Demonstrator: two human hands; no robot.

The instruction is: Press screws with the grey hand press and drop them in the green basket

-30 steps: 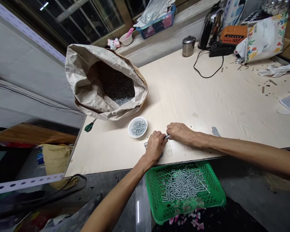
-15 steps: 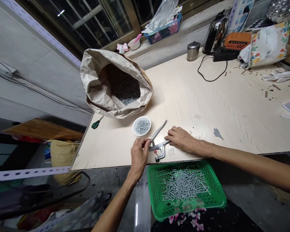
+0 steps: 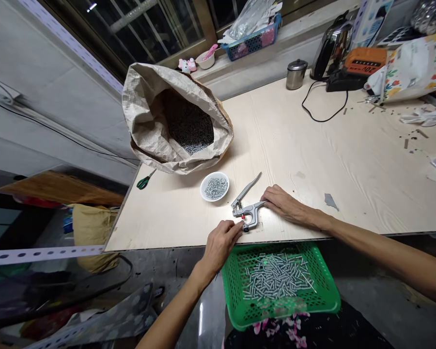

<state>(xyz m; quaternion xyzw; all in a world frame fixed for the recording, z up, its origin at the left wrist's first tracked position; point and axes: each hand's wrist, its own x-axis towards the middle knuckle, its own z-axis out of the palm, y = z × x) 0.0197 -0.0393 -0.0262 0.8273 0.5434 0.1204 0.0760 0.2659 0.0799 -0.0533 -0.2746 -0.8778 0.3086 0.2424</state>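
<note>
Grey snap-fastener pliers (image 3: pixel 253 209) lie on the tabletop with their handles spread, a spring between them and a red piece at the jaw. My right hand (image 3: pixel 284 204) grips the end of the lower handle from the right. Beside the jaw end, my left hand (image 3: pixel 221 246) has thumb and fingers pinched together, their tips at the jaw; what they hold, if anything, is too small to make out. A white bowl (image 3: pixel 215 186) of small silvery metal pieces stands just beyond the pliers. Below the table edge, a green basket (image 3: pixel 236 310) holds many short ribbed metal pieces.
A large open sack (image 3: pixel 141 116) of dark and silvery pieces stands at the back left, with green-handled scissors (image 3: pixel 144 182) near it. Farther back are a lidded metal canister (image 3: pixel 296 75), a kettle (image 3: pixel 330 48) and a black cord (image 3: pixel 325 120).
My left hand has moved from the pliers' spring area to the jaw tip. The pliers have shifted slightly and turned a little, with my right hand staying on the lower handle.
</note>
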